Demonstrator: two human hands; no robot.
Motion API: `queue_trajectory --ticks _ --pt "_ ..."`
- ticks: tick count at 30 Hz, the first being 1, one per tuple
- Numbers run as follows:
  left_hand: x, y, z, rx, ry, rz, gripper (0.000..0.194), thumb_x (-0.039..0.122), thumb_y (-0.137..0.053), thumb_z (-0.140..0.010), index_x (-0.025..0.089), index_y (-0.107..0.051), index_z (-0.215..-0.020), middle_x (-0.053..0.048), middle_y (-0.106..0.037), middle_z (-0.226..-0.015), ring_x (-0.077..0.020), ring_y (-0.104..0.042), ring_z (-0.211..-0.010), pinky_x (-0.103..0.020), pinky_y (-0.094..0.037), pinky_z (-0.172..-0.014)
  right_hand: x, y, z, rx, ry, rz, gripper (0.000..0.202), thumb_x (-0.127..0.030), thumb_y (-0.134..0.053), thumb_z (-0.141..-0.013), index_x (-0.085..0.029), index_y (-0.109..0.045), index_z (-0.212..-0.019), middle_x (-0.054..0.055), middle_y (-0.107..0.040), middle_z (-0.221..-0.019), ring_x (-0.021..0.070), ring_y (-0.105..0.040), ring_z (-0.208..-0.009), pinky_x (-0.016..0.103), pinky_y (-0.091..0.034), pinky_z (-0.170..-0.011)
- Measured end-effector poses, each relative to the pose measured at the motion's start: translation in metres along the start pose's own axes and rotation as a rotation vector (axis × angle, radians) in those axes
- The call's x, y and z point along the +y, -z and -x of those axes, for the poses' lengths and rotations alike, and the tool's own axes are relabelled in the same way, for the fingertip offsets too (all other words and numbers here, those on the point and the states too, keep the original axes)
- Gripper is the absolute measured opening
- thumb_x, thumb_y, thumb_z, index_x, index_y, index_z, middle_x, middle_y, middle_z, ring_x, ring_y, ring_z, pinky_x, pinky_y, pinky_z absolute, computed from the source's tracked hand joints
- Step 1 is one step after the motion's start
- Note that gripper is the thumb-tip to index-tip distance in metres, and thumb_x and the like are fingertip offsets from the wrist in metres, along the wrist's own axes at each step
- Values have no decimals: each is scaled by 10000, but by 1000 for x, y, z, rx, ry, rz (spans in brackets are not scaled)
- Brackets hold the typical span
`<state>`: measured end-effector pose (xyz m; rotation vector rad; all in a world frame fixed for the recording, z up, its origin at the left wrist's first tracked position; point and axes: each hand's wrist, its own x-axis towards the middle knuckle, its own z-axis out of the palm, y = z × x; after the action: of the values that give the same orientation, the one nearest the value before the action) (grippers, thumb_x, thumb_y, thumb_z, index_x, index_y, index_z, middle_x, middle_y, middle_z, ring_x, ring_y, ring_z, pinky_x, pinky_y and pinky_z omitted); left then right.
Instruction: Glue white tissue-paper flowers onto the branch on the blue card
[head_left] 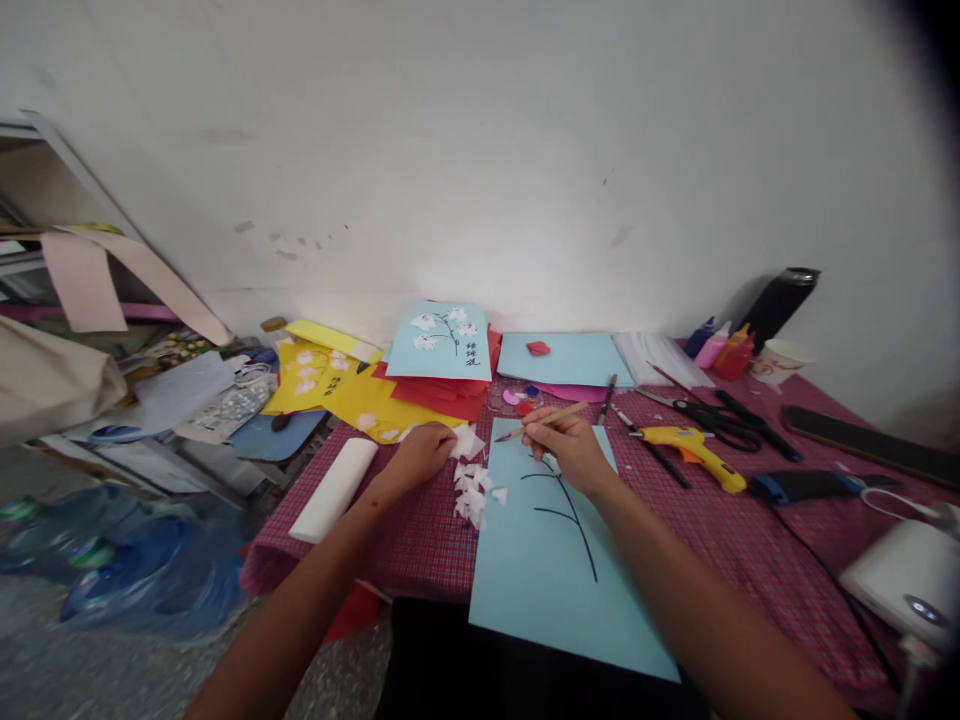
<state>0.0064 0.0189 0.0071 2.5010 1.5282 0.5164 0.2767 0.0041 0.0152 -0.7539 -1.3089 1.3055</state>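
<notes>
the blue paper (525, 585) lies with its long side running away from the person, a black branch (577, 525) drawn on it. white scraps (471, 497) sit along its left edge, with a white roll (335, 490) farther left. a yellow glue gun (694, 448) lies to its right. over its far end, the right hand (568, 448) holds a brush (555, 420) tight, tip pointing left and a bit nearer, and hides the branch's top. left of the paper, the left hand (424, 455) is curled by a scrap; i can't tell if it pinches it. past the paper is a flower picture (439, 345).
</notes>
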Motion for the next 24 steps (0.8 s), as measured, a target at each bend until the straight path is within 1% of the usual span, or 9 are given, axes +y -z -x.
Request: queue_trajectory --ticks 8,15,19,24 --pt "-1 -2 1 34 34 -3 231 197 -445 -878 179 -564 -680 -45 -610 -733 -172 -516 -692 -289 -325 -648 0 0 0 -8 4 9 205 -360 -745 -794 -187 -701 -894 2 -666 -690 110 -542 -496 248 -417 -466" --pt "1 -1 2 28 13 10 163 221 -528 -842 174 -612 -710 -38 -630 -758 -172 -544 -726 -281 -342 -670 1 1 0 -13 3 13 230 -382 -745 -789 -183 -696 -896 4 -666 -684 112 -535 -491 247 -413 -458" --pt "0 -1 1 27 3 12 179 183 -507 -840 177 -624 -705 -44 -644 -777 -178 -553 -746 -287 -350 -691 1 1 0 -16 1 7 211 -371 -745 -793 -189 -699 -891 1 -665 -684 113 -538 -493 248 -411 -460" --pt "-2 -1 0 34 13 10 207 181 -489 -846 175 -595 -667 -37 -616 -722 -171 -528 -692 -288 -326 -652 1 1 0 -16 2 -3 192 -348 -739 -803 -187 -700 -900 -1 -661 -683 111 -538 -493 246 -407 -463"
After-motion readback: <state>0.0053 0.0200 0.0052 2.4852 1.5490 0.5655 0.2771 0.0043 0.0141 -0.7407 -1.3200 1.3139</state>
